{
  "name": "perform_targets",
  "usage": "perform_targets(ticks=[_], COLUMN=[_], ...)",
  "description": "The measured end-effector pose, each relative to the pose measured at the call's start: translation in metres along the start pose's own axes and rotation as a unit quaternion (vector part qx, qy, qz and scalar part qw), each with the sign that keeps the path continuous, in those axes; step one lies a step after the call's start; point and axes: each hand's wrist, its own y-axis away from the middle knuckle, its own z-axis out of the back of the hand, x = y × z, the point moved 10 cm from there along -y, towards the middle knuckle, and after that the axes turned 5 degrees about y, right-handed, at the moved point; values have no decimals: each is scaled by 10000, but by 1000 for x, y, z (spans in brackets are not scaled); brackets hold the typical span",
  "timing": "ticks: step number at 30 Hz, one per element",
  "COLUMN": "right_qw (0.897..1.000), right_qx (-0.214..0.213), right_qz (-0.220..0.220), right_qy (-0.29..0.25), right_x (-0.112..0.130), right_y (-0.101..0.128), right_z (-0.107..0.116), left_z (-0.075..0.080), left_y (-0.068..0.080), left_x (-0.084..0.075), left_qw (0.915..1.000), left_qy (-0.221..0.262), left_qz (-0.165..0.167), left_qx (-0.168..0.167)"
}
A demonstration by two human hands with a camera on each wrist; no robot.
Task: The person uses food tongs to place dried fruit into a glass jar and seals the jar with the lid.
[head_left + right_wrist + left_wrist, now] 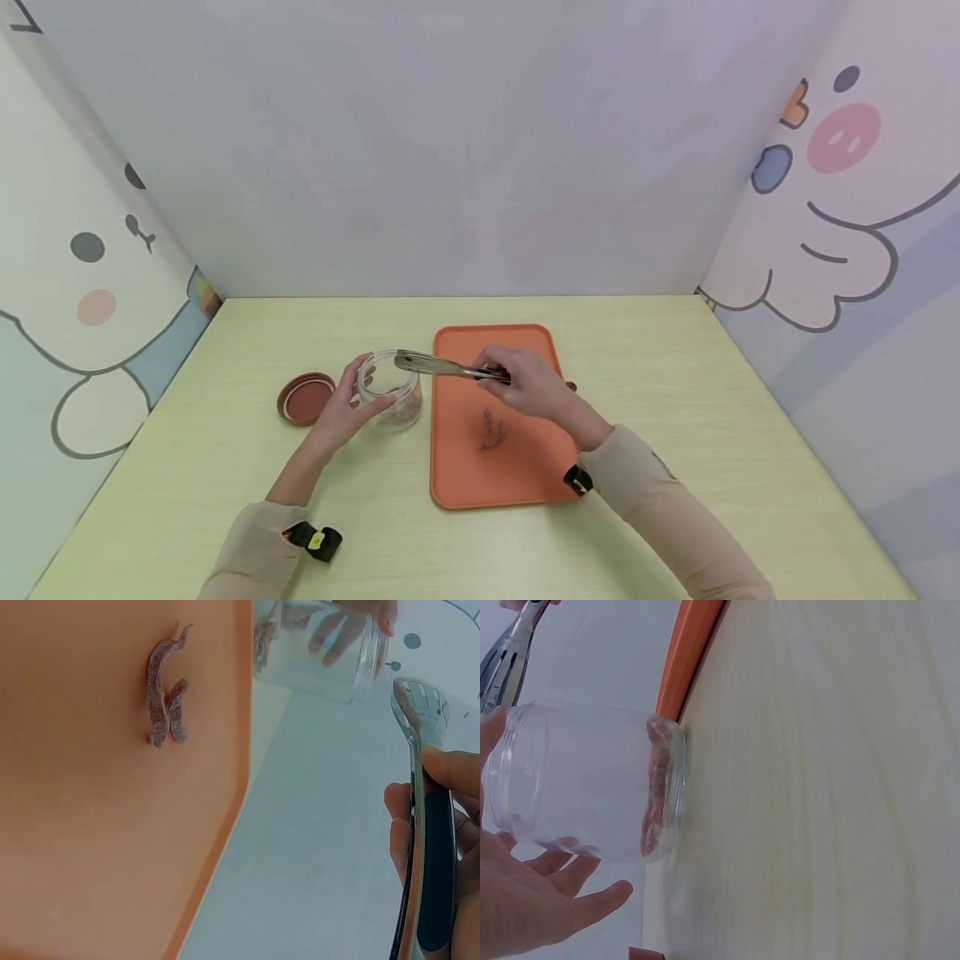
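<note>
A clear glass jar (392,393) stands on the table just left of an orange tray (457,479). My left hand (360,398) grips its side, thumb and fingers around the glass. A few reddish strips (655,796) lie at the jar's bottom. My right hand (504,377) holds metal tongs (438,365) by the handle above the tray. The tongs' tips (420,705) hover over the jar's mouth, and I see nothing between them. Two reddish strips (165,694) lie crossed on the tray (90,840).
A brown-red lid (306,397) lies flat on the table left of the jar. Walls with cartoon prints enclose the pale wooden table (675,400) on three sides.
</note>
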Motion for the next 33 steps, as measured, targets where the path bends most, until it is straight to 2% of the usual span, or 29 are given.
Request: perform_targets(ticks=[16,23,33], right_qw=[9988,9981,9952], right_qx=[-376,-246,-5], right_qz=[-153,-531,-945], right_qy=[272,170,246], right_x=[-24,-40,-57], right_y=[30,52,84], right_z=[28,24,16], left_z=[0,1,1], left_y=[0,1,0], left_x=[2,-1,1], left_qw=[10000,10000,10000], left_qy=[9,0,-24], left_qz=[58,-56,-9], left_qx=[13,-14,-36])
